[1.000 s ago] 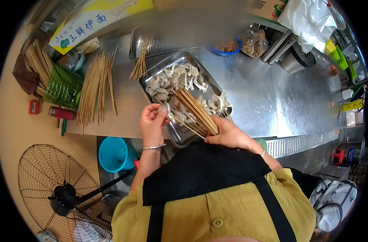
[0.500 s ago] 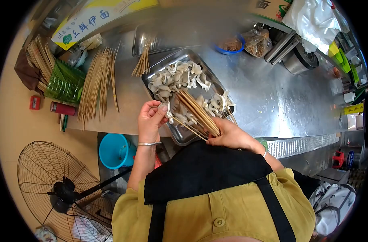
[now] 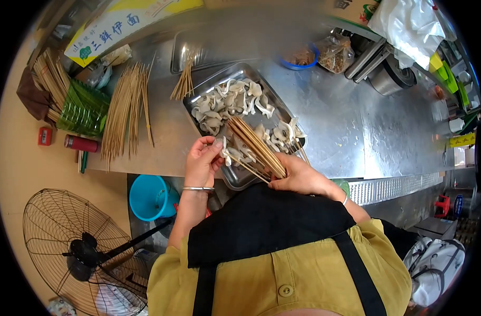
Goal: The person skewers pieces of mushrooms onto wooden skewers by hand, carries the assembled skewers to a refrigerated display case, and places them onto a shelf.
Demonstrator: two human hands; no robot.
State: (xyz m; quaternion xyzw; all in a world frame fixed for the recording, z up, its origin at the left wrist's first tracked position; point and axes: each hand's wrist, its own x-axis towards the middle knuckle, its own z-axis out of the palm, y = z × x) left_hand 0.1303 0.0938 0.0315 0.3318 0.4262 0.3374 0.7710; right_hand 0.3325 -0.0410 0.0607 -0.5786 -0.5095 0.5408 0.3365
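My right hand (image 3: 302, 176) is closed around a bundle of bamboo skewers (image 3: 255, 146) that slants up and left over the metal tray (image 3: 280, 103). One or two skewers stick out apart from the bundle, toward my left hand. In the pinched fingers of my left hand (image 3: 200, 160) is a piece of oyster mushroom (image 3: 226, 154), at the tip of a separate skewer. Whether the tip passes through it I cannot tell. Torn oyster mushrooms (image 3: 232, 100) lie heaped in the tray's far part, with more beneath and right of the bundle.
Loose skewers (image 3: 127, 110) lie on the steel counter (image 3: 335, 126) at left, a smaller bunch (image 3: 184, 81) behind the tray. A blue bowl (image 3: 302, 64) and a plastic bag (image 3: 335, 52) stand at the back. Below left are a blue bucket (image 3: 151, 197) and a fan (image 3: 85, 253).
My left hand has moved slightly right and down with the mushroom piece, closer to the bundle. My right hand stays nearly in place, holding the skewers.
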